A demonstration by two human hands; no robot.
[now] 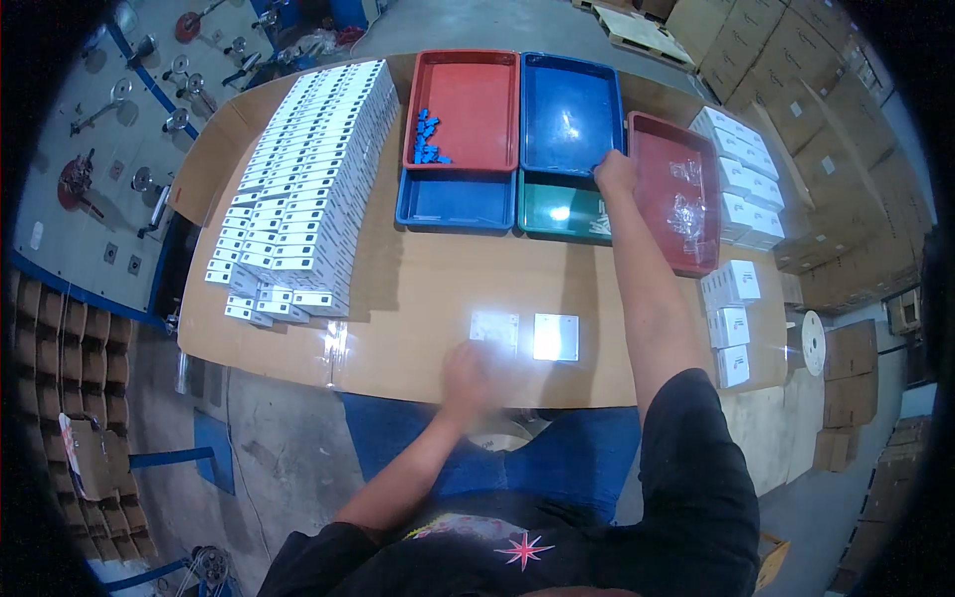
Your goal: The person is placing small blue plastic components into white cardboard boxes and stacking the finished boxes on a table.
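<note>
My left hand [468, 378], smeared by motion, is at the near edge of the cardboard-covered table. Just beyond it lies a thin, pale square plate [494, 328], partly covered by the blur. A second shiny square plate [556, 337] rests to its right. My right arm reaches far forward, and my right hand [615, 174] is closed at the near right corner of the large blue tray [570, 109], above the green tray [557, 207]. What its fingers hold, if anything, cannot be made out.
Stacked white boxes [308, 179] fill the table's left side; more white boxes [734, 298] line the right. A red tray [463, 85] holds small blue pieces [426, 139]. Another blue tray [458, 199] stands nearer. Clear plastic pieces lie in the right red tray [657, 149].
</note>
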